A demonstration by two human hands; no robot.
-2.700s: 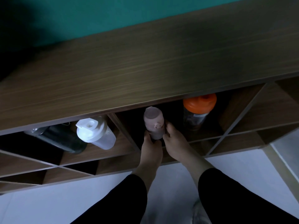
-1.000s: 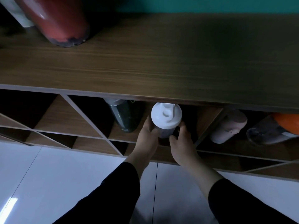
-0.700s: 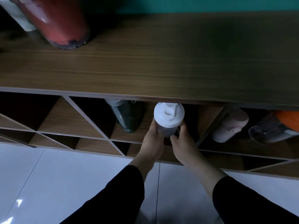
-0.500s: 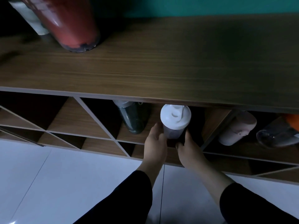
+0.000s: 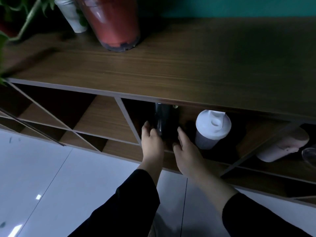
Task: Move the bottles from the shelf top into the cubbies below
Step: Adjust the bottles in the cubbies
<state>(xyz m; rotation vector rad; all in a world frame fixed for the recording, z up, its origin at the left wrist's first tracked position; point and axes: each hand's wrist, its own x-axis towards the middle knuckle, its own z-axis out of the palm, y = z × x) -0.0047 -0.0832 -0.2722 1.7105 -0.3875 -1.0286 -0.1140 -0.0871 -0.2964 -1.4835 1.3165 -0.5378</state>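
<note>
A dark bottle point(image 5: 163, 120) lies in a diagonal cubby under the wooden shelf top point(image 5: 188, 65). My left hand point(image 5: 152, 142) is at its left side and my right hand point(image 5: 185, 147) at its right, fingers spread, not closed around it. Right of them in the same cubby rests a shaker with a white lid point(image 5: 212, 129). A pink bottle point(image 5: 283, 146) lies in the cubby further right. A large red bottle point(image 5: 112, 23) and a white bottle point(image 5: 71, 14) stand on the shelf top at the back left.
A clear bottle point(image 5: 310, 156) shows at the right edge. Green plant leaves point(image 5: 25, 19) hang over the shelf's left end. Cubbies at the left point(image 5: 95, 117) hold nothing visible. White tiled floor point(image 5: 51, 185) lies below.
Both hands have let go of the white-lidded shaker and shifted left to the dark bottle. The view has swung left, bringing more of the red bottle and the plant into sight.
</note>
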